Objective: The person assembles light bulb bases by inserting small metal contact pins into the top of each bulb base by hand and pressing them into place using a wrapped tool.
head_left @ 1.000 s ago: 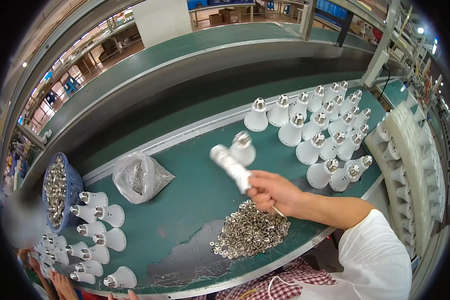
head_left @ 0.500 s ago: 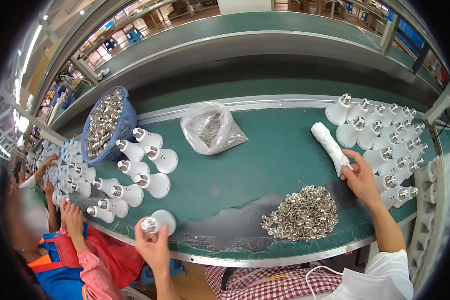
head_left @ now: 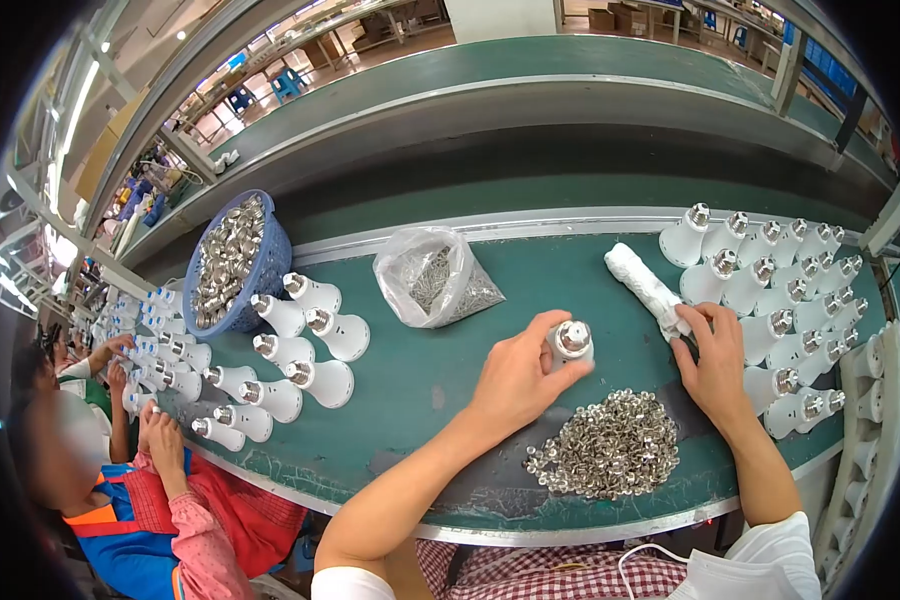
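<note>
My left hand (head_left: 518,375) is closed around a light bulb (head_left: 572,340) with a white body and a silver screw base pointing up toward the camera. It is over the middle of the green bench, just above a pile of small shiny metal pieces (head_left: 615,445). My right hand (head_left: 712,362) grips the near end of a white wrapped, stick-shaped tool (head_left: 642,285). The tip of that tool is hidden by my fingers. Close by on the right, rows of white bulbs (head_left: 765,335) stand with their screw bases up.
A blue basket (head_left: 278,255) of metal screw caps stands at the left, with several bulbs (head_left: 320,380) lying near it. A clear plastic bag (head_left: 410,285) of thin metal parts rests toward the back. A co-worker (head_left: 160,500) sits at the left; further hands work among bulbs beyond.
My left hand has carried the bulb from the left front edge to the middle right, near my right hand. The wrapped tool has shifted slightly left in view, still in my right hand.
</note>
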### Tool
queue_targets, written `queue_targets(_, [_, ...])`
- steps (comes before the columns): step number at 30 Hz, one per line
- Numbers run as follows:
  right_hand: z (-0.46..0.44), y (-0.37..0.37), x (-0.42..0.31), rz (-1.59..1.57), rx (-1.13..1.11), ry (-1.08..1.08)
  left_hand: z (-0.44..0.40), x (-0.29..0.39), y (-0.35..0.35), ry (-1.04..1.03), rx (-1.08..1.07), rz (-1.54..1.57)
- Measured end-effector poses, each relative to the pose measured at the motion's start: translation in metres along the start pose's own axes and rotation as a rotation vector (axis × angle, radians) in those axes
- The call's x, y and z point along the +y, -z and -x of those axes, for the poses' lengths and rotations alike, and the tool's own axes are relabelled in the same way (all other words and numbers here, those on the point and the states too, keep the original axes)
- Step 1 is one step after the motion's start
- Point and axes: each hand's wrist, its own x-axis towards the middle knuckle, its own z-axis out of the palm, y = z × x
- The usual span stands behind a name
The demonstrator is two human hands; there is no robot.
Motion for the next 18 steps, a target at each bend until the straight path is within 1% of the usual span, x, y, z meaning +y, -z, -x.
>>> queue_targets(1, [-0.001, 0.000, 0.001, -0.018, 0.019, 0.013, -0.002, 0.005, 0.006, -0.034, -0.021, -0.016])
queue_targets(3, [-0.004, 0.003, 0.001, -0.039, 0.022, 0.009, -0.009, 0.014, 0.043, -0.075, 0.078, -0.058])
queue_targets(4, [-0.003, 0.003, 0.000, -0.058, 0.023, 0.009, -0.016, 0.001, 0.064, -0.081, 0.187, -0.123])
queue_targets(5, [-0.001, 0.002, -0.002, -0.064, 0.020, 0.000, -0.027, -0.001, 0.082, -0.112, 0.292, -0.320])
queue_targets(6, [-0.002, 0.001, -0.004, -0.096, 0.001, -0.007, -0.038, -0.012, 0.096, -0.101, 0.272, -0.417])
queue_targets(7, [-0.004, 0.001, -0.005, -0.124, -0.013, -0.008, -0.045, -0.024, 0.108, -0.148, 0.170, -0.569])
queue_targets(8, [-0.005, 0.002, -0.005, -0.125, -0.007, -0.003, -0.048, -0.036, 0.110, -0.151, 0.176, -0.572])
queue_targets(10, [-0.005, 0.002, -0.007, -0.139, -0.015, 0.009, -0.052, -0.045, 0.111, -0.116, -0.063, -0.737])
queue_targets(11, [-0.004, 0.002, -0.006, -0.139, -0.012, 0.005, -0.053, -0.046, 0.110, -0.047, -0.100, -0.736])
queue_targets(12, [-0.003, 0.001, -0.005, -0.149, -0.013, -0.002, -0.056, -0.046, 0.109, -0.050, -0.105, -0.735])
queue_targets(14, [-0.001, 0.000, -0.004, -0.152, -0.017, -0.007, -0.061, -0.048, 0.107, 0.077, -0.199, -0.802])
queue_targets(15, [-0.001, 0.000, -0.005, -0.159, -0.021, -0.007, -0.060, -0.050, 0.107, 0.077, -0.195, -0.798])
queue_targets(17, [-0.002, 0.000, -0.005, -0.167, -0.024, -0.001, -0.059, -0.056, 0.108, -0.029, -0.124, -0.829])
queue_targets(18, [-0.002, 0.000, -0.006, -0.173, -0.026, -0.005, -0.058, -0.059, 0.108, -0.028, -0.120, -0.829])
